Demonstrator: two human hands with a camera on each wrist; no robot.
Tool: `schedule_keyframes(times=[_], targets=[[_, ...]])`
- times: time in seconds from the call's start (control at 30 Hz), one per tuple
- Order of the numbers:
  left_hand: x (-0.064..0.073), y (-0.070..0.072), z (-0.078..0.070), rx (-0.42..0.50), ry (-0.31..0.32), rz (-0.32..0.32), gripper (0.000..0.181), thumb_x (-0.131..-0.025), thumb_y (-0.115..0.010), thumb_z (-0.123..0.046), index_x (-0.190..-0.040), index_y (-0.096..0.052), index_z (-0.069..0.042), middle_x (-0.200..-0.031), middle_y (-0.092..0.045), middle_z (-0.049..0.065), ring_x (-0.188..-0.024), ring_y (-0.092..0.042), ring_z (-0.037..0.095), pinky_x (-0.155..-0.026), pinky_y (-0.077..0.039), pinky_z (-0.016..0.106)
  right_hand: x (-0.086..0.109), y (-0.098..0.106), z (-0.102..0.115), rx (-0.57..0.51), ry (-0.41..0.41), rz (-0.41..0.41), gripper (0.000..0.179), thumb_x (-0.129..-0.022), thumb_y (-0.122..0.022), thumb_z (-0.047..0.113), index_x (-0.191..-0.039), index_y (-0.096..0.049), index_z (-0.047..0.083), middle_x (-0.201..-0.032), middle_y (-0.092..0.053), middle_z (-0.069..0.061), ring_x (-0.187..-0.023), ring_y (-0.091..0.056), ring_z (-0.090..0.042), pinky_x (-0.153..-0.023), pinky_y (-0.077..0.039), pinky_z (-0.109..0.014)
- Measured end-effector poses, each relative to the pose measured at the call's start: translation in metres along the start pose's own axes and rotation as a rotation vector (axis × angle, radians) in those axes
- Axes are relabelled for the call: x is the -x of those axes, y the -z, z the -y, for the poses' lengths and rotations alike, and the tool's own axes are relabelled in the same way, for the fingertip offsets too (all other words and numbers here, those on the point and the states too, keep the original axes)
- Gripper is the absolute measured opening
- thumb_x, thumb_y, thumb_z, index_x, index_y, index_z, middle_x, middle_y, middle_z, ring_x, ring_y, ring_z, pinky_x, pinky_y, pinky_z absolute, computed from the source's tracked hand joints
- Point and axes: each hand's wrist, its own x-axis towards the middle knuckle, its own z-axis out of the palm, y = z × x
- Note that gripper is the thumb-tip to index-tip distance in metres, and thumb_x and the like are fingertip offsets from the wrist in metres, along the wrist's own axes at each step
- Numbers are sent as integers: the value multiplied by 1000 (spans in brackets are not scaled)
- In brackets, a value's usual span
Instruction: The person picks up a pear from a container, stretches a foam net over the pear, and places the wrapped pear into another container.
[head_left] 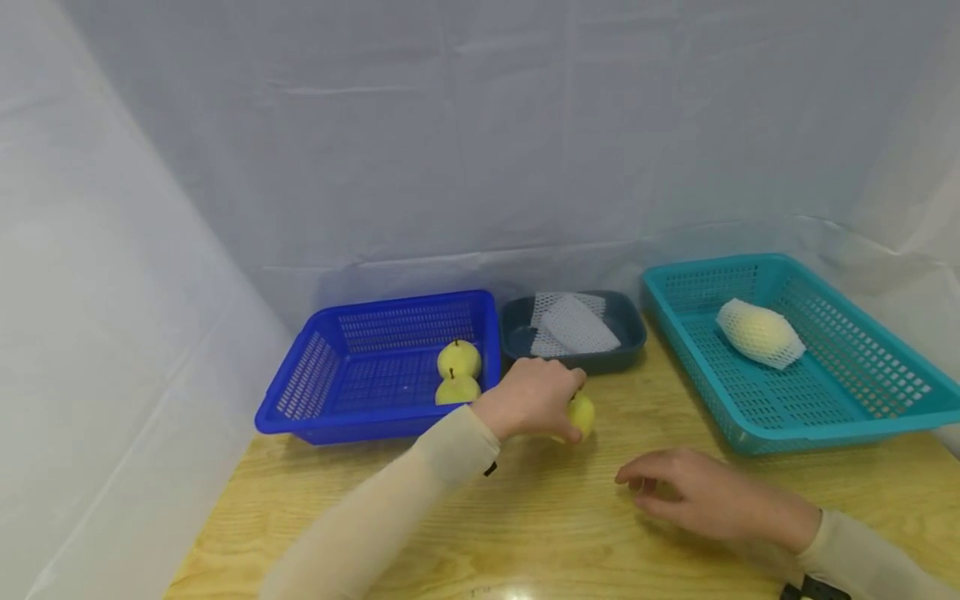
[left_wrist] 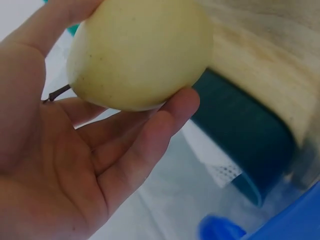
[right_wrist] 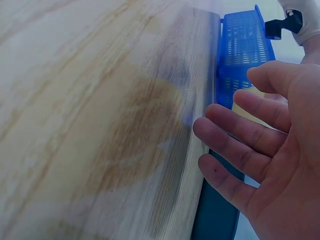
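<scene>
I have a yellow pear (head_left: 582, 414) in my left grip (head_left: 531, 396), thumb on one side and fingers curled against the other, its stem pointing toward my palm. It is over the wooden surface (head_left: 525, 517), just in front of a dark tray (head_left: 600, 363); I cannot tell whether it touches the wood. My right grip (head_left: 701, 493) is released, fingers loosely bent, to the right of the pear and near the close corner of a teal basket (head_left: 795, 396). White foam nets (head_left: 577, 325) lie overlapping in the tray. To its left, a blue basket (head_left: 382, 379) holds two bare pears (head_left: 459, 360), one behind the other along its right wall. Inside the teal basket lies a net-wrapped fruit (head_left: 757, 332). Pale sheeting (head_left: 480, 150) hangs behind everything.
</scene>
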Motion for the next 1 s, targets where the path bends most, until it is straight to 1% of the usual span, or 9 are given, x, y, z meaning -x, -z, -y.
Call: schedule_keyframes(times=[0.13,0.3,0.43,0.6,0.73,0.83,1.0], targets=[[-9,-9,2,16,19,-16,49,-76,-78,-54,-107,-61,-19,-81,-60,-7,-67,-56,15,-55,-43,32,0,1,0,13,-5,6,29,-99,-65,29,-124,-69,15,-116,-71,8,-104,-66,-5,-88,-57,-36],[-16,-18,7,29,52,-11,48,-78,-76,-55,-106,-61,-19,-82,-61,-5,-69,-57,16,-57,-43,33,1,1,-1,13,-13,4,29,-99,-64,30,-124,-69,17,-117,-71,9,-104,-66,-5,-88,-57,-36],[-21,-26,11,52,74,-9,49,-78,-76,-55,-108,-61,-18,-84,-61,-5,-70,-57,16,-58,-43,33,2,0,-2,18,8,-10,29,-99,-65,30,-124,-69,16,-117,-71,8,-103,-66,-6,-87,-57,-37],[-26,-33,13,101,100,-18,49,-80,-76,-55,-109,-61,-18,-86,-62,-4,-71,-57,16,-59,-44,33,4,-3,-4,9,25,-14,28,-99,-65,29,-124,-69,16,-116,-71,8,-103,-66,-5,-86,-57,-35],[-28,-35,12,153,129,-21,47,-82,-75,-55,-107,-59,-19,-87,-62,-3,-71,-57,16,-59,-45,34,4,-5,-5,-1,2,-1,29,-100,-64,30,-125,-68,17,-118,-70,9,-105,-66,-5,-88,-57,-34],[-28,-36,11,190,166,-28,49,-83,-75,-55,-111,-59,-18,-91,-64,-2,-73,-58,16,-61,-46,35,4,-6,-5,2,-6,-2,29,-99,-64,30,-125,-69,17,-118,-70,9,-105,-65,-5,-89,-57,-35],[-28,-40,10,247,221,-26,57,-84,-73,-54,-123,-59,-15,-100,-67,1,-75,-59,16,-63,-48,35,5,-7,-5,15,-9,-18,29,-99,-65,30,-124,-69,17,-118,-70,10,-106,-66,-6,-89,-57,-35]])
